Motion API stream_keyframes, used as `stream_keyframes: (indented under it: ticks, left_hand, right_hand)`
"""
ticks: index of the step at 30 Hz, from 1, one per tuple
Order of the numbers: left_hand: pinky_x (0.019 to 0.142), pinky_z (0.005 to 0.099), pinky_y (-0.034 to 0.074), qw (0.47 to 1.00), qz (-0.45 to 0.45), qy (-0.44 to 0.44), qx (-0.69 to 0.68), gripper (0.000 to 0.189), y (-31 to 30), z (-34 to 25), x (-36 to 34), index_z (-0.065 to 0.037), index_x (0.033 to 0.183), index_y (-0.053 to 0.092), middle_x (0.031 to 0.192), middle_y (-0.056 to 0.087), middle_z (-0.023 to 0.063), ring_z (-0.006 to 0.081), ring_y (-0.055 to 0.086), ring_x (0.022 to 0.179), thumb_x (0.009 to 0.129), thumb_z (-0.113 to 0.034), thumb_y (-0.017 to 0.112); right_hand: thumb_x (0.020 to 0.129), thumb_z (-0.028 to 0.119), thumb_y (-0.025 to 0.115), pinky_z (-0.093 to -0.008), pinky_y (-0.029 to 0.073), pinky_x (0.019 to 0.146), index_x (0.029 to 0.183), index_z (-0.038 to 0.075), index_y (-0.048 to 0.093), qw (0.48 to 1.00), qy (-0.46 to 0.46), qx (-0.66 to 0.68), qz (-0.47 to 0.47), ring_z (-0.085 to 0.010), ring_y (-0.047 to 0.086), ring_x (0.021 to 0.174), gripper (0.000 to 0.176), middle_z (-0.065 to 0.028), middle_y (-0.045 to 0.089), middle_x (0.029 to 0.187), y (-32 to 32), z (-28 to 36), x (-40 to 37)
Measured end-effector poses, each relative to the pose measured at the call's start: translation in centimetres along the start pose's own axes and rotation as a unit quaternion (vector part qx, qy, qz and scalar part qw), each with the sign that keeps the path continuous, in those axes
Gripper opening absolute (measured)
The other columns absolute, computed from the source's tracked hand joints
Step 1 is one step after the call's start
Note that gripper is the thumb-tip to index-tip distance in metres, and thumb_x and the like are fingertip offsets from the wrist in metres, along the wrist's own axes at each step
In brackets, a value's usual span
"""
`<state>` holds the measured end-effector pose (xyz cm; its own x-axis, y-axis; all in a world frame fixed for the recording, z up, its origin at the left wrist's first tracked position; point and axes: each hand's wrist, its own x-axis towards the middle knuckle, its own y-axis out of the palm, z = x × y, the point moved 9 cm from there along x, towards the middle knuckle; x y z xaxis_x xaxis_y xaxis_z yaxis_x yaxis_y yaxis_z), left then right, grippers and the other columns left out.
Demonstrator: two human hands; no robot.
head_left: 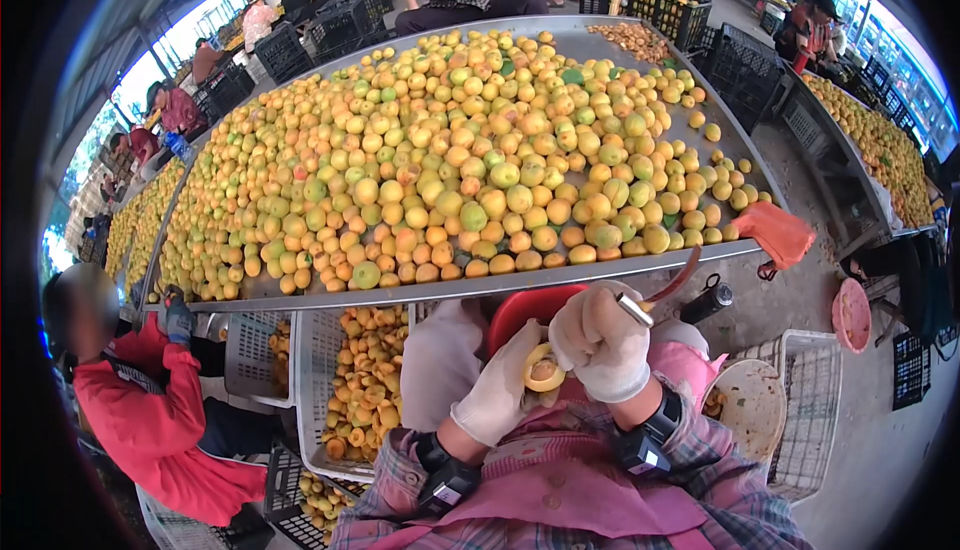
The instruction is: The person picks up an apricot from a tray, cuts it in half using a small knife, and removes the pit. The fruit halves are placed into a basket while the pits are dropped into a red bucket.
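My left hand (pixel 505 390), in a whitish glove, holds a cut-open yellow fruit (pixel 543 370) with its brown inside facing up. Close beside it, my gloved right hand (pixel 603 340) is closed around a small tool (pixel 634 310) with a metal end and a reddish-brown curved part. Both hands are over my lap, just in front of the metal table's edge (pixel 470 283). Many yellow-orange fruits (pixel 430 160) are heaped on that table.
An orange-red cloth (pixel 775 235) hangs at the table's right corner. White crates (pixel 312 390) with cut fruit stand at my left, a round basin (pixel 750 405) at my right. A co-worker in red (pixel 165 420) sits at the left; a black bottle (pixel 708 300) stands beyond my right hand.
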<state>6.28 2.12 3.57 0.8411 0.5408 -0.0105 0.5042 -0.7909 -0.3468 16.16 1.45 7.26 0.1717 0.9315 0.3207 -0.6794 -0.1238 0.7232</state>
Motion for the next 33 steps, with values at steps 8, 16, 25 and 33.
stream_keyframes:
  ticks: [8,16,25,33]
  left_hand:
    - [0.067,0.0236,0.046,0.926,-0.052,-0.049,-0.372,0.037,2.3,2.9,-0.9,-0.002,0.115,0.044,0.092,0.053,0.0039,0.0113,0.055,0.075,0.087,-0.009,0.067]
    - [0.084,0.0449,0.046,0.959,-0.175,0.136,0.179,0.049,0.3,1.2,-1.9,0.000,0.117,0.049,0.107,0.057,0.0196,0.0404,0.055,0.095,0.073,-0.009,0.071]
    - [0.080,0.0383,0.047,0.991,-0.063,-0.002,-0.117,0.028,1.7,5.6,-1.3,0.000,0.110,0.059,0.098,0.061,0.0168,0.0327,0.059,0.091,0.092,-0.019,0.052]
    - [0.080,0.0371,0.050,0.990,0.031,0.081,-0.109,0.033,2.1,1.2,-1.0,-0.003,0.112,0.060,0.103,0.065,0.0148,0.0314,0.063,0.094,0.084,-0.019,0.067]
  right_hand:
    - [0.084,0.001,0.050,-0.0262,0.027,0.044,0.064,0.008,0.032,0.994,0.002,-0.022,-0.107,-0.0111,0.032,0.045,0.028,-0.0002,0.035,0.055,-0.3,0.0,-0.6]
    - [0.074,0.005,0.060,-0.0303,0.048,0.072,0.080,0.008,0.053,0.943,0.103,-0.313,0.042,-0.0157,0.058,0.071,0.009,-0.0020,0.056,0.077,-1.4,-2.6,-1.5]
    - [0.061,0.008,0.072,-0.0323,0.047,0.055,0.083,0.007,0.062,0.831,-0.135,-0.472,0.263,-0.0246,0.060,0.066,0.024,-0.0076,0.058,0.078,4.9,-1.3,-1.4]
    - [0.067,0.018,0.065,-0.0344,0.042,0.052,0.068,0.010,0.053,0.877,0.005,-0.418,0.238,-0.0270,0.053,0.057,0.014,-0.0056,0.050,0.066,4.8,-1.1,-1.8]
